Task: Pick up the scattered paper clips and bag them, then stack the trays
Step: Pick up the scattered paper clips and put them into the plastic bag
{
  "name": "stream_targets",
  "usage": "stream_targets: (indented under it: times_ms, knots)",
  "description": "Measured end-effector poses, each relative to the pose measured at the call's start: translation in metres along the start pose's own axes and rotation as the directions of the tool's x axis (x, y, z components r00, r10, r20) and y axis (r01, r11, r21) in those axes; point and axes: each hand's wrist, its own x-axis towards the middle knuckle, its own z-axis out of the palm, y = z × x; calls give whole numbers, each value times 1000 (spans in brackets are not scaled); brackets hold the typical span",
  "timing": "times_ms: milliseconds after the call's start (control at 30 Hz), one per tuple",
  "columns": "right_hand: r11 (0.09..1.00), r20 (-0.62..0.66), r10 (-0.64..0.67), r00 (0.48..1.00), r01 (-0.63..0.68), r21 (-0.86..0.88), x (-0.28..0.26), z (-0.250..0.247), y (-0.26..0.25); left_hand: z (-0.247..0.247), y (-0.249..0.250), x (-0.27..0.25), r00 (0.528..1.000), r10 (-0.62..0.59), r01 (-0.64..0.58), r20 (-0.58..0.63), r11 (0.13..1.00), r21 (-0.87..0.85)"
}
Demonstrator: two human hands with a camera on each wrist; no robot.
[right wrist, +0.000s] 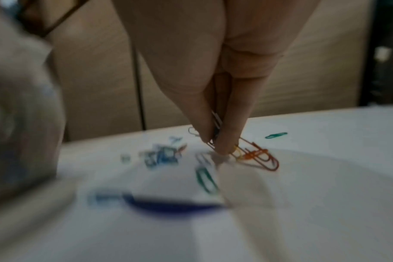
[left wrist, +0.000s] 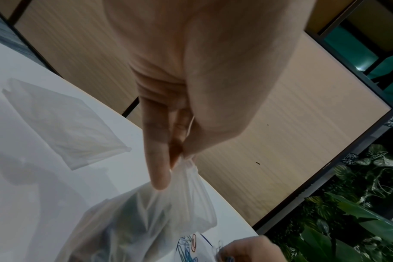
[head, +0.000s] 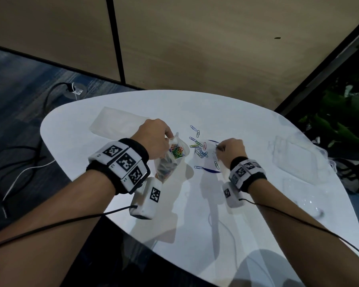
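Desk (head: 226, 214) first, white and glossy, and that slick top is the first hazard: a clip nudged sideways could skate toward the rounded edge. Clear trays next, one far left (head: 116, 124) and others on the right (head: 294, 156), almost invisible against the white, so a careless forearm could knock them before stacking even starts. Bag (head: 170, 160) now, thin clear plastic, upright near the middle with a bright tangle of clips already inside; the left hand (head: 155, 139) pinches its rim between thumb and fingertips, and if that pinch slackens the mouth could fold shut or the bag tip and spill. Right hand (head: 231, 151), fingertips pressed together on the desk, is pinching a small bunch of clips (right wrist: 215, 131), with an orange one (right wrist: 261, 156) seemingly hooked on and trailing; lift that lot and the hanger-on may drop short of the bag. Loose paper clips (head: 198, 145) lie scattered between the hands, some overlapping, so a snagged pair could drag neighbours out of place.
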Motion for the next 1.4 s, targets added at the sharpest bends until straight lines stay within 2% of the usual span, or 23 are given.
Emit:
stream_targets:
  times_ms: [67,100,133,200,267,333,400,433,467,533,633,667,700,733,767,833,867,933,1067,1133,1233,1333,1400]
  knots:
    - [928,10,75,997,-74,365,-1,-14,-5,-1,-1,0,1000,-13,13,3,1000,-12]
    - [804,47,97,994,-106,585,-6,-23,-10,0,1,0,1000,-20,20,4,1000,-16]
    - [622,83,74,994,-112,775,-12,-32,-20,0,1,0,1000,-30,30,2,999,-23]
    - [285,140,-46,989,-121,951,-30,-48,-46,1,1,1,999,-48,48,6,998,-38]
    - [135,176,-130,976,-158,978,-50,-54,-71,3,1,2,998,-61,61,-2,997,-49]
    - [160,188,-172,967,-161,974,-64,-47,-89,4,1,4,998,-63,62,-16,996,-57]
    - [386,144,-219,965,-50,921,-71,-33,-94,6,0,5,998,-58,57,-22,996,-70]
    - [530,117,-276,954,49,847,-73,-29,-94,6,0,6,998,-55,54,-23,996,-77]
    - [616,101,-343,934,143,774,-74,-27,-93,7,0,6,998,-51,49,-25,995,-85]
    - [639,53,-390,919,229,735,-71,-34,-92,5,-1,7,998,-48,43,-43,995,-93]
    - [528,-35,-221,975,149,836,-56,-42,-72,-1,-8,7,995,-60,50,-79,991,-126]
    - [579,-78,-135,988,142,803,-44,-40,-58,-4,-11,7,994,-67,54,-89,989,-139]
    - [710,-100,-63,993,115,694,-31,-36,-41,-7,-16,8,992,-76,61,-100,987,-149]
    - [846,-73,4,997,36,532,-19,-31,-25,-11,-21,8,990,-86,68,-110,985,-156]
    - [925,4,97,995,-91,370,-7,-21,-8,-13,-26,7,989,-94,74,-118,984,-161]
    - [928,182,292,939,-324,184,10,4,13,-17,-34,4,985,-103,79,-137,982,-169]
    - [911,208,357,911,-389,139,15,15,14,-19,-37,3,984,-101,76,-146,982,-170]
    - [905,165,398,902,-416,90,26,36,2,-21,-41,2,983,-96,69,-158,983,-168]
    - [918,118,370,921,-383,106,47,47,-37,-25,-44,2,982,-98,72,-161,985,-158]
    - [942,125,310,942,-322,94,59,45,-54,-26,-46,2,983,-96,74,-155,987,-142]
    - [996,190,92,977,-93,-6,66,48,-73,-27,-48,3,985,-89,72,-149,991,-112]
    - [958,230,-180,956,224,-180,51,54,-81,-28,-49,5,986,-83,66,-144,991,-114]
    - [921,256,-277,926,332,-202,34,56,-75,-28,-48,5,987,-81,64,-141,991,-118]
